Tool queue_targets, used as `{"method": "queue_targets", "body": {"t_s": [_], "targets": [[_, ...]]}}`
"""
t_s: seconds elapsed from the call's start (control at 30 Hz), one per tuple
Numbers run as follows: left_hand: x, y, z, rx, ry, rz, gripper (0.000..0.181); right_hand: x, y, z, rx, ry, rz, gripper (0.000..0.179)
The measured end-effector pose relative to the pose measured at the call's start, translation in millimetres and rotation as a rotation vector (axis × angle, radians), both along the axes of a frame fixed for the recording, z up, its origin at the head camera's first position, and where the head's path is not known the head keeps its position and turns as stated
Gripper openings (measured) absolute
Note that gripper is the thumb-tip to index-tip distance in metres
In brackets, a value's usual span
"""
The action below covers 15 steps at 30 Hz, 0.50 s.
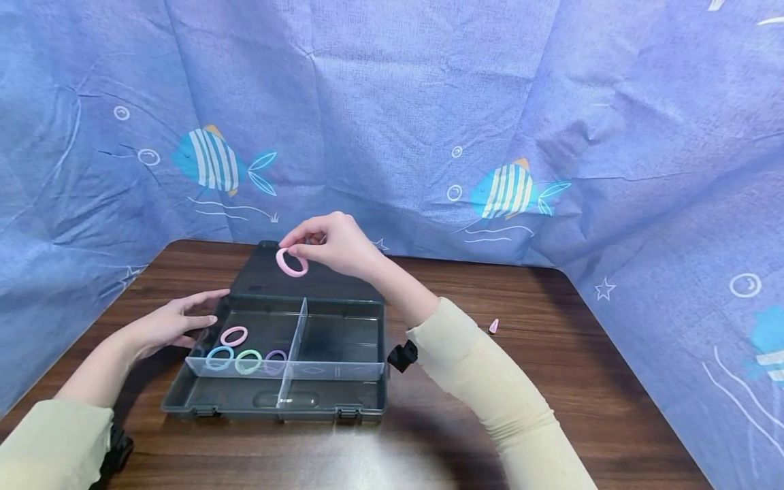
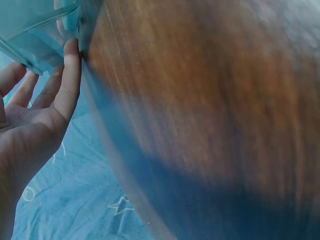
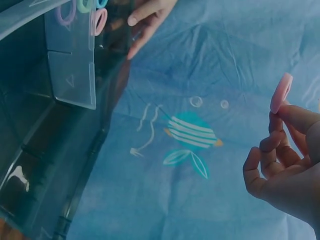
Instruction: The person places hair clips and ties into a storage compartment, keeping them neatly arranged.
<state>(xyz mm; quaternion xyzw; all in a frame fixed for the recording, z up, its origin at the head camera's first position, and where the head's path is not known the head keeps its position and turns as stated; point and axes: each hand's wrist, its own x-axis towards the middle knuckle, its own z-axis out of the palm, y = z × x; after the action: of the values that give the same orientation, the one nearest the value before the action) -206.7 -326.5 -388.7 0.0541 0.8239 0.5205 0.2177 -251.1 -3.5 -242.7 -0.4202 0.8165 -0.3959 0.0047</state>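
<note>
My right hand (image 1: 343, 243) pinches a pink hair tie (image 1: 292, 273) between thumb and fingertips, up above the raised lid of a dark see-through organizer box (image 1: 275, 412). In the right wrist view, this pink hair tie (image 3: 281, 94) stands on edge in the pinch. At the box's left side, my left hand (image 1: 168, 325) rests with fairly straight fingers, the thumb near the rim; the left wrist view shows its fingertips (image 2: 72, 47) against the box wall. Inside the back left compartment lie a pink hair tie (image 1: 234, 336), a blue one (image 1: 211, 363), a green one (image 1: 241, 371) and a purple one (image 1: 284, 356).
Clear dividers (image 1: 297, 327) split the box into several compartments. The lid (image 1: 343, 286) lies folded back behind it. A small pink hair clip (image 1: 493, 326) lies on the brown wooden table (image 1: 465, 408) to the right. A blue fish-print cloth (image 1: 392, 102) hangs around the table.
</note>
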Motion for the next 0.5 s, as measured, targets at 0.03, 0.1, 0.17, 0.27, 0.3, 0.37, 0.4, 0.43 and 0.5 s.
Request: {"method": "queue_targets", "body": {"t_s": [0.03,0.1,0.17,0.27,0.3,0.37,0.4,0.43,0.5], "targets": [[-0.2,-0.1,-0.1,-0.001,-0.002,0.002,0.068,-0.4,-4.1,-1.6,0.008,0.005,0.005,0.014],[-0.6,-0.2,-0.2,-0.002,-0.004,0.006,0.068,-1.4,-12.6,-5.8,0.02,0.024,0.014,0.013],[-0.9,-0.5,-0.3,0.0,-0.007,0.009,0.068,-2.6,-21.1,-11.0,0.033,0.039,0.018,0.012],[-1.1,-1.0,-0.3,0.009,-0.01,0.008,0.068,-3.9,-32.5,-18.8,0.049,0.051,0.02,0.011],[-1.0,-1.3,-0.3,0.012,-0.011,0.008,0.068,-4.0,-35.8,-21.0,0.057,0.049,0.021,0.011],[-0.9,-1.7,-0.2,0.02,-0.013,0.006,0.067,-4.5,-42.1,-25.3,0.067,0.039,0.027,0.011],[-0.9,-1.6,0.0,0.025,-0.015,0.007,0.067,-4.8,-44.6,-27.5,0.076,0.037,0.029,0.011],[-1.0,-1.3,0.2,0.028,-0.017,0.007,0.067,-5.4,-46.9,-29.9,0.086,0.034,0.031,0.012],[-1.5,-0.6,0.4,0.027,-0.017,0.003,0.067,-7.2,-51.1,-35.6,0.104,0.03,0.036,0.012]]}}
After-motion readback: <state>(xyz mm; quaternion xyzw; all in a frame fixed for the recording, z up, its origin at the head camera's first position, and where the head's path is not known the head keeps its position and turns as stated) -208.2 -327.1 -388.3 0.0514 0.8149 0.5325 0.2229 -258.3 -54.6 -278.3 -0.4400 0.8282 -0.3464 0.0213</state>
